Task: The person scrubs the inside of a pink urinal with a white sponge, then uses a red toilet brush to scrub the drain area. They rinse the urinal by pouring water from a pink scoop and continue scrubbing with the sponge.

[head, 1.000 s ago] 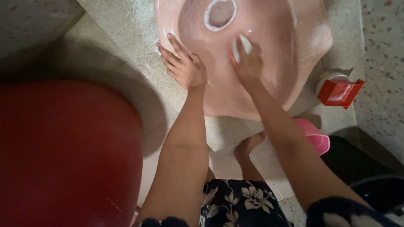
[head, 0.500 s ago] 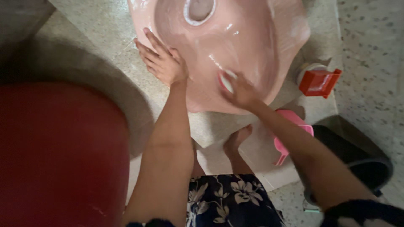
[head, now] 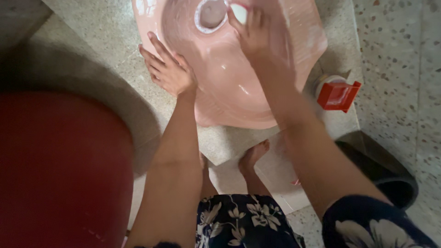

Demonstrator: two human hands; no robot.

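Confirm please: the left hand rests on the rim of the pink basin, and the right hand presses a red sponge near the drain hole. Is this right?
Not quite. In the head view the sponge under the right hand is white, not red. The left hand does rest on the pink basin rim, and the right hand is beside the drain hole.

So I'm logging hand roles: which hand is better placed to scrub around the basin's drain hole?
Right hand: it holds the white scrubber beside the drain hole. Left hand rests flat on the pink basin rim.

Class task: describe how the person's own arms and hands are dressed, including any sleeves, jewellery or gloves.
Both forearms are bare. The left hand and right hand wear no gloves, and no rings or watch show. A dark floral sleeve covers the right upper arm.
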